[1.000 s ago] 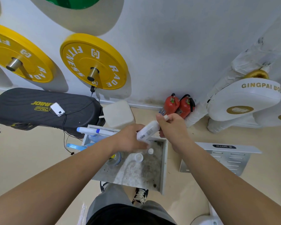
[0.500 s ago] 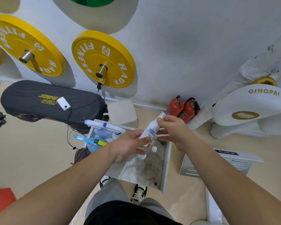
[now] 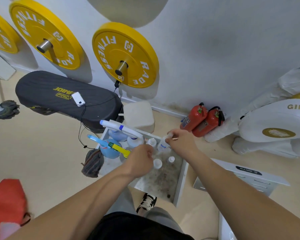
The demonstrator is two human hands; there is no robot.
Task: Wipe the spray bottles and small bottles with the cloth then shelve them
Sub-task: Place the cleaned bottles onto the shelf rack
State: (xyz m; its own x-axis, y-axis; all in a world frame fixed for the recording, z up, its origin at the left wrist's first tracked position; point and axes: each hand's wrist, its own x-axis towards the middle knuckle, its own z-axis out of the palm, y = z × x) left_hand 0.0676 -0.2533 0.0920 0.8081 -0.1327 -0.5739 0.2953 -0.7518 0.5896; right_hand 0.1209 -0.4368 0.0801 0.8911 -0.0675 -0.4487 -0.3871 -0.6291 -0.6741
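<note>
A white shelf tray [image 3: 180,184] with a stained floor sits below me. My right hand [image 3: 181,142] pinches the cap of a small white bottle [image 3: 163,145] standing upright at the tray's back. My left hand [image 3: 140,161] hovers over the tray's middle with its fingers curled; I see nothing in it. Three more small white bottles stand nearby: one [image 3: 152,142] at the back and two [image 3: 157,164] [image 3: 171,159] in front. A white spray bottle with a blue trigger [image 3: 121,129] and a blue spray bottle [image 3: 109,149] stand at the tray's left. A striped cloth [image 3: 92,163] hangs off its left edge.
Two red fire extinguishers [image 3: 203,121] lean on the wall to the right. A white jug [image 3: 139,115] and a black bench pad [image 3: 64,99] lie behind the tray. A white metal panel [image 3: 241,177] rests on the floor at right, and a mop head [image 3: 6,110] at far left.
The small white bottle went from tilted between both hands down to upright on the tray. My left hand let go of it and dropped lower. The view shifted right.
</note>
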